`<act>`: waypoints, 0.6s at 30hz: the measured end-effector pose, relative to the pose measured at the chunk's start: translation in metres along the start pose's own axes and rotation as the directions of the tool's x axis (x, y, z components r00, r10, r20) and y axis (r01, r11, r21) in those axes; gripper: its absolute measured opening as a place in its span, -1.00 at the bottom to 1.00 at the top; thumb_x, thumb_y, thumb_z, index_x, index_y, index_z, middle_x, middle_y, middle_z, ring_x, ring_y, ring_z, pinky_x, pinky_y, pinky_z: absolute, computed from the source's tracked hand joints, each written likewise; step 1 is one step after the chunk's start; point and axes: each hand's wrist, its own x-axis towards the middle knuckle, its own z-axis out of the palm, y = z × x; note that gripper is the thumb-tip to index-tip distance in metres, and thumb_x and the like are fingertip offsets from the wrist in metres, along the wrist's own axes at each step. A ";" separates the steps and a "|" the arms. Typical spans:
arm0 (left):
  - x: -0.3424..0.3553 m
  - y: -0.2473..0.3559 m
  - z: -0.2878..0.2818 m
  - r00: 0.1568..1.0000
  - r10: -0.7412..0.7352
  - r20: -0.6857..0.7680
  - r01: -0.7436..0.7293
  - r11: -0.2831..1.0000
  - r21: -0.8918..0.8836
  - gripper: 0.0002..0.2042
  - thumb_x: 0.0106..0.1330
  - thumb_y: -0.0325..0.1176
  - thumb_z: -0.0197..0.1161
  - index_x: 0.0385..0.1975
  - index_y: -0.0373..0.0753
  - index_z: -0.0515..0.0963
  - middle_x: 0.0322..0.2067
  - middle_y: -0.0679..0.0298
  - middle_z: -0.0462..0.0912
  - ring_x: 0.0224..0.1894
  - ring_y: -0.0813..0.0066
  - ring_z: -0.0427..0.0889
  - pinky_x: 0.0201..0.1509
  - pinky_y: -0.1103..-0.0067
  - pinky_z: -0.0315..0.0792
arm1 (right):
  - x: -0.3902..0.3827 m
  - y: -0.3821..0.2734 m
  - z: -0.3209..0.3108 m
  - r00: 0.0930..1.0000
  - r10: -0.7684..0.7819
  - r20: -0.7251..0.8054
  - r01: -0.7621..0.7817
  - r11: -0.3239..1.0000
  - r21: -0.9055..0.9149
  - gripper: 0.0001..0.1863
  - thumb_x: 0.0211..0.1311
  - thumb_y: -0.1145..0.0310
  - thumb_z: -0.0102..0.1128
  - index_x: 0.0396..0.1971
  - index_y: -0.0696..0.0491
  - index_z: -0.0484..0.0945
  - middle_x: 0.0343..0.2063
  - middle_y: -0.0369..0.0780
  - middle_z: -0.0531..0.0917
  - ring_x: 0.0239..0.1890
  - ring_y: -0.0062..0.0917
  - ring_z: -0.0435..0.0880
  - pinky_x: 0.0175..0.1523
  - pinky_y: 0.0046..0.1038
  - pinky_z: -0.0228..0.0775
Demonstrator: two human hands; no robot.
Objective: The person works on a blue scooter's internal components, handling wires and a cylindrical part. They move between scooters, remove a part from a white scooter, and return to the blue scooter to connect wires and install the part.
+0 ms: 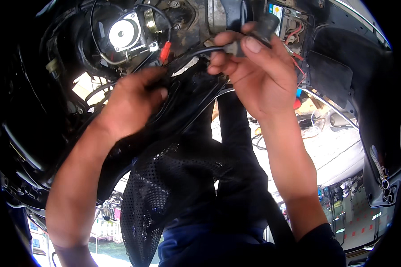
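Observation:
My right hand (265, 75) is closed on a dark cylindrical connector (266, 29) with a greyish fitting, from which a black cable (202, 52) runs leftward toward my left hand (136, 100). That hand has its fingers curled over dark bodywork, below a red wire connector (166, 51); they are blurred, and what they hold is unclear. Above it is a pale round component (131, 31) on a plate, surrounded by hoses and wires. At the upper right, beside my right hand, a boxy component (287, 22) has red wires attached.
Black panels (378, 111) curve around both sides of the opening. A black perforated mesh (151, 187) hangs below my hands, over my dark-clothed legs (234, 120). Behind, at the right, assorted items lie on a pale surface (334, 155); small cluttered objects (343, 196) show further down.

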 end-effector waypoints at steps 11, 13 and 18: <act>0.017 -0.022 -0.032 0.955 0.075 0.287 0.090 0.848 -0.522 -0.85 0.32 -0.45 0.26 -0.15 -0.29 0.57 -0.31 0.33 0.61 -0.21 0.58 0.55 -0.02 0.63 0.38 | -0.056 0.049 -0.002 0.838 -0.339 -0.427 0.184 0.913 -0.364 -0.75 0.25 0.61 0.18 -0.10 0.14 0.41 -0.24 -0.05 0.68 -0.33 -0.29 0.74 -0.15 -0.21 0.68; 0.017 -0.025 -0.032 0.954 0.080 0.290 0.095 0.835 -0.542 -0.84 0.32 -0.45 0.26 -0.14 -0.29 0.57 -0.31 0.32 0.62 -0.21 0.58 0.55 -0.03 0.63 0.39 | -0.064 0.060 -0.005 0.819 -0.338 -0.463 0.139 0.901 -0.410 -0.71 0.23 0.64 0.20 -0.10 0.14 0.38 -0.28 -0.08 0.67 -0.35 -0.36 0.72 -0.17 -0.28 0.66; 0.014 -0.024 -0.026 0.972 0.042 0.231 0.092 0.837 -0.539 -0.82 0.30 -0.46 0.27 -0.13 -0.29 0.57 -0.31 0.31 0.63 -0.21 0.57 0.56 -0.02 0.63 0.39 | -0.070 0.070 -0.020 0.845 -0.370 -0.386 0.130 0.843 -0.523 -0.60 0.22 0.77 0.15 -0.09 0.05 0.24 -0.25 -0.03 0.64 -0.32 -0.42 0.69 -0.12 -0.37 0.63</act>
